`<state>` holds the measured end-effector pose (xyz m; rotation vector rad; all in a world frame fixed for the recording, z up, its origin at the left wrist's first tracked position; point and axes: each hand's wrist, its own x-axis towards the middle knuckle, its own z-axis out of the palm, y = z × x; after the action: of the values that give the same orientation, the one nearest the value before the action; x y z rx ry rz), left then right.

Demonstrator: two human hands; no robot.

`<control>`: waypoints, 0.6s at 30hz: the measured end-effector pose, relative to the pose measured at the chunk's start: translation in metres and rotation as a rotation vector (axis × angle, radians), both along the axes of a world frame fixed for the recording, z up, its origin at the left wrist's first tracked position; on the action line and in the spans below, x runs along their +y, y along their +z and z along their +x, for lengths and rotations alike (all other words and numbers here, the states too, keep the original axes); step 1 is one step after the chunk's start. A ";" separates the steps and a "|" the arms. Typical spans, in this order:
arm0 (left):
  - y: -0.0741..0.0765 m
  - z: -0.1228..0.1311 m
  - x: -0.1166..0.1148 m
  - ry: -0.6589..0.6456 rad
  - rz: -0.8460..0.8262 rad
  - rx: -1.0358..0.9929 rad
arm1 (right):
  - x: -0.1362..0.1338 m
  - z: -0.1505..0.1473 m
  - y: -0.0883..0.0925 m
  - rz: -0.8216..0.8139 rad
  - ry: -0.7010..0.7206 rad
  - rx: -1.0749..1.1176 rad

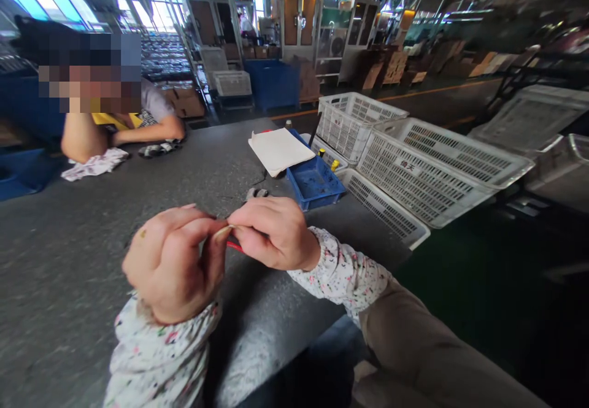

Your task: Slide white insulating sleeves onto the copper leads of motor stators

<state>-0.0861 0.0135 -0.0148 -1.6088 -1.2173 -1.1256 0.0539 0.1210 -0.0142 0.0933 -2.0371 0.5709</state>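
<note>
My left hand [172, 261] and my right hand [271, 233] meet above the grey table [69, 261], fingertips pinched together. Between them shows a small red piece [234, 246], mostly hidden by the fingers. Both hands are closed around it; I cannot make out what the piece is. Both wrists wear flowered sleeve covers.
A blue tray [315, 182] with a beige board [280, 149] leaning on it stands at the table's far right edge. White slotted crates [414, 169] pile up to the right. Another person [115, 123] leans on the table at the far left, beside a cloth [94, 164].
</note>
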 end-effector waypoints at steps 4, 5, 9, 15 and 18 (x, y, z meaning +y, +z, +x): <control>0.006 0.007 -0.001 0.027 -0.033 0.011 | 0.001 0.002 -0.001 0.185 -0.150 0.001; 0.007 0.008 -0.002 0.025 -0.047 0.012 | 0.001 0.003 0.000 0.195 -0.160 -0.029; 0.005 0.010 -0.003 0.014 -0.077 0.025 | 0.001 0.008 0.004 0.209 -0.152 -0.100; 0.002 0.004 -0.009 -0.096 -0.103 0.015 | -0.003 0.010 0.004 0.271 -0.075 -0.067; 0.006 0.003 -0.010 -0.155 -0.107 0.092 | -0.001 0.007 -0.002 0.361 -0.069 -0.020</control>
<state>-0.0831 0.0037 -0.0089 -1.8421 -1.1246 -1.0841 0.0608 0.1201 -0.0164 0.2313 -2.1352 0.1568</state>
